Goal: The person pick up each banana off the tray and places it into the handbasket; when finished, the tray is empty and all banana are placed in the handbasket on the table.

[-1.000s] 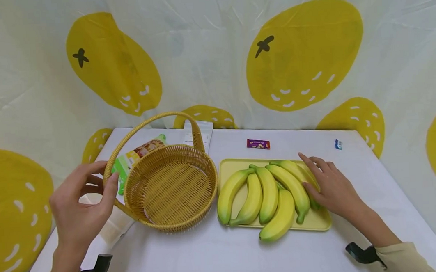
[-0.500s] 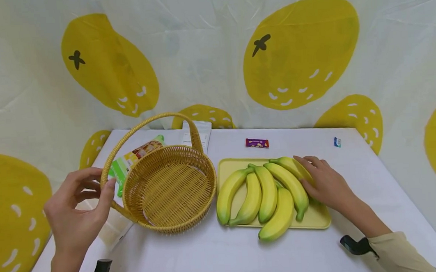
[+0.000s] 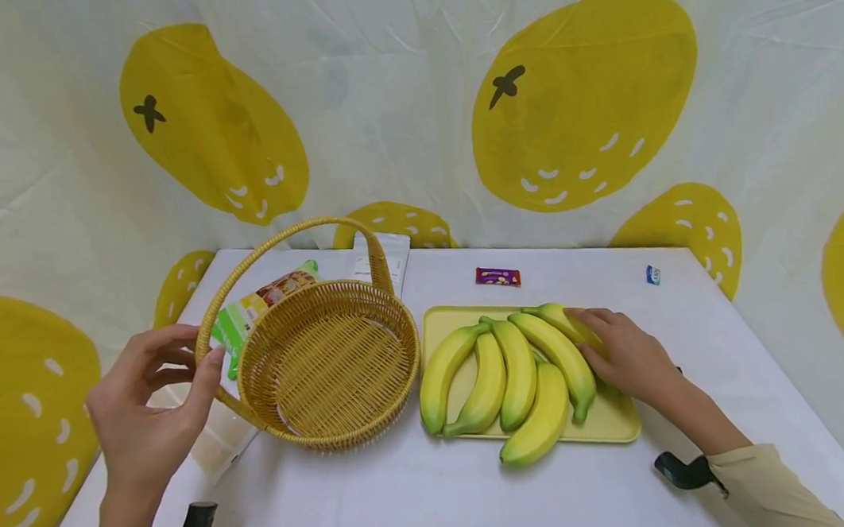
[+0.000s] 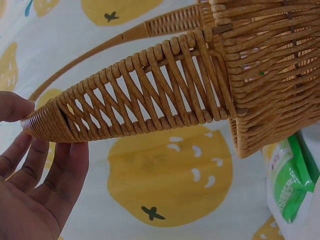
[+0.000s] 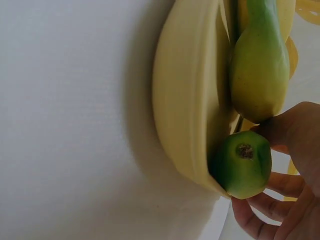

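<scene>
A round wicker basket (image 3: 342,371) stands tilted toward me left of the yellow tray (image 3: 620,424). My left hand (image 3: 146,413) pinches the side of its tall handle (image 3: 277,239) between thumb and fingers; the left wrist view shows the woven handle (image 4: 145,90) in that grip. Several bananas (image 3: 517,370) lie side by side on the tray, one (image 3: 538,424) jutting over its front edge. At the tray's right end my right hand (image 3: 627,356) holds the rightmost banana (image 5: 245,165), thumb on one side and fingers on the other. Much of that banana is hidden by the hand in the head view.
Behind the basket lie a green snack bag (image 3: 232,329) and a white pouch (image 3: 393,253). A clear packet (image 3: 220,445) sits beneath the left hand. Toward the back are a purple snack bar (image 3: 497,276) and a small blue wrapped candy (image 3: 653,274). A fruit-print curtain (image 3: 386,122) hangs behind.
My right hand has moved left and down onto the rightmost banana and taken hold of it. The left hand keeps its grip on the basket handle.
</scene>
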{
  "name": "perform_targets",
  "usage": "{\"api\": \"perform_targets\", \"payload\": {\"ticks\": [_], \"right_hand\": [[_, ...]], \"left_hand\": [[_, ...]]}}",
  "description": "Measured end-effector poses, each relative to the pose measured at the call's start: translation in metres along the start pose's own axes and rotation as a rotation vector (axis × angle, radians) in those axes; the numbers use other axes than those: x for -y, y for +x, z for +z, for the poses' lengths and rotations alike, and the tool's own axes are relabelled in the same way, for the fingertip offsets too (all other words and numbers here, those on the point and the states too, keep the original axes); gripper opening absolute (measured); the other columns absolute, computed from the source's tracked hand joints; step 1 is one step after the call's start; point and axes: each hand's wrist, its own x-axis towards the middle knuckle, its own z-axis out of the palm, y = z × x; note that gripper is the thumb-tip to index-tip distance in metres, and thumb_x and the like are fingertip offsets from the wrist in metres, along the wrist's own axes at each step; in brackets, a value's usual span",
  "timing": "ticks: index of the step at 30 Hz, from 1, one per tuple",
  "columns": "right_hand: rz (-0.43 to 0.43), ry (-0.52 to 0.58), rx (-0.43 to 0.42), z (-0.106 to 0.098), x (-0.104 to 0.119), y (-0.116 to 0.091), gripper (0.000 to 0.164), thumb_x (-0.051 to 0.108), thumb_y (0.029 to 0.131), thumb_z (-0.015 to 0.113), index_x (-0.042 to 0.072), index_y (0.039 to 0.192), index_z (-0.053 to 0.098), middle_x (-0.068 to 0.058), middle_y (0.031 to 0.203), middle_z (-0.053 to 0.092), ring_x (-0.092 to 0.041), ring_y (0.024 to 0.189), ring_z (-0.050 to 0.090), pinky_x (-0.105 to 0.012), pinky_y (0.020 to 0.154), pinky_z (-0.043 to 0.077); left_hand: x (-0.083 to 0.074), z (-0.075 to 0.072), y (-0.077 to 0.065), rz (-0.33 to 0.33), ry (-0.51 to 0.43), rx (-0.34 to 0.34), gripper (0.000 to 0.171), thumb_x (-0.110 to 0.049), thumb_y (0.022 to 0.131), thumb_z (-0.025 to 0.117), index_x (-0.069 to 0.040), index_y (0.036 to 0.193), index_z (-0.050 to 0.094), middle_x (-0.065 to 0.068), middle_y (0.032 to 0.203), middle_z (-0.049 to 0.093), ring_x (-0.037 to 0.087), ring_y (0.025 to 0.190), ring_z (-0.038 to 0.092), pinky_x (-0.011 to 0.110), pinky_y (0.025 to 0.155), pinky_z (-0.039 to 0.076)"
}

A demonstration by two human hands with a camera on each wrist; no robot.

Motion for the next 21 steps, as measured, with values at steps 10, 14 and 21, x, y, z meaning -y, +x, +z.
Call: {"api": "perform_targets", "payload": {"ticks": [10,14,21], "right_hand": [[0.023,-0.001,-0.016,-0.003,0.002,0.001,0.056,0.011,0.098,0.070,0.005,0.150,0.054,-0.029,0.133,0.060,-0.050,0.115,0.059,-0.069,0.075,0.058],[0.050,-0.003,-0.022,-0.006,0.003,0.001,0.057,0.011,0.097,0.071,0.005,0.151,0.054,-0.029,0.135,0.059,-0.051,0.117,0.058,-0.071,0.077,0.057],[0.063,0.003,-0.059,-0.012,0.011,0.005,0.058,0.008,0.095,0.074,0.007,0.150,0.055,-0.028,0.138,0.058,-0.051,0.120,0.057,-0.072,0.079,0.056]], "left_hand": [[0.002,0.000,-0.001,0.001,-0.042,0.015,0.037,0.016,0.077,0.079,0.015,0.113,0.069,0.001,0.104,0.072,0.006,0.078,0.065,0.009,0.073,0.054],[0.003,-0.001,-0.001,-0.004,-0.033,0.035,0.039,0.018,0.077,0.079,0.014,0.114,0.069,0.001,0.106,0.071,0.007,0.079,0.064,0.009,0.074,0.054],[0.005,-0.003,-0.002,-0.021,-0.042,0.036,0.040,0.019,0.076,0.080,0.014,0.115,0.069,0.002,0.107,0.071,0.008,0.080,0.065,0.009,0.075,0.054]]}}
